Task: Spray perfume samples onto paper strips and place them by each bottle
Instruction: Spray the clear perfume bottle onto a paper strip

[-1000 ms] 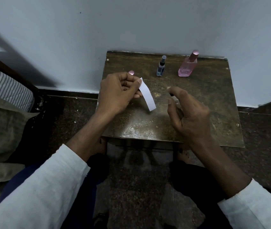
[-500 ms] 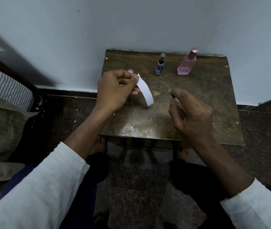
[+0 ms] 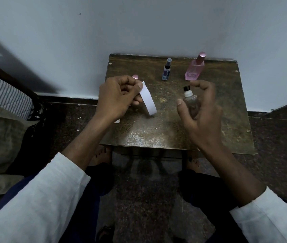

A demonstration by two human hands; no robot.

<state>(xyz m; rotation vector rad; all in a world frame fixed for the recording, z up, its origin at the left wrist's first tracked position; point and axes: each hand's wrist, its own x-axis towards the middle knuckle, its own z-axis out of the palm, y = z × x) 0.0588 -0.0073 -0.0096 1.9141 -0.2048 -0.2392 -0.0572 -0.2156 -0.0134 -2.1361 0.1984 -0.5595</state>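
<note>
White sleeves at the bottom edge, both forearms reaching forward over dark trousers and bare feet under the table's near edge. Small worn brown table (image 3: 156,137) against a pale wall, speckled dark floor around it.

Right hand (image 3: 204,116) holds a small clear spray bottle (image 3: 191,100) upright above the table; thumb on the near side, fingers curled round the far side, index finger arched over the black-and-white nozzle, contact with it unclear.

Left hand (image 3: 116,97) held above the table's left part, fingers curled in, thumb and fingers pinching the top end of a white paper strip (image 3: 148,99). Strip hangs down to the right, lower end near the tabletop, just left of the spray bottle, not touching it.

Small white scrap (image 3: 117,121) peeks out below the left wrist, partly hidden.

Farther back: pink cap (image 3: 135,77) just behind the left hand, its bottle hidden. Slim blue bottle (image 3: 166,70) upright near the back. Pink square bottle (image 3: 195,68) with pink cap, upright, right of it, close to the wall.

Striped fabric and beige cloth at far left.
</note>
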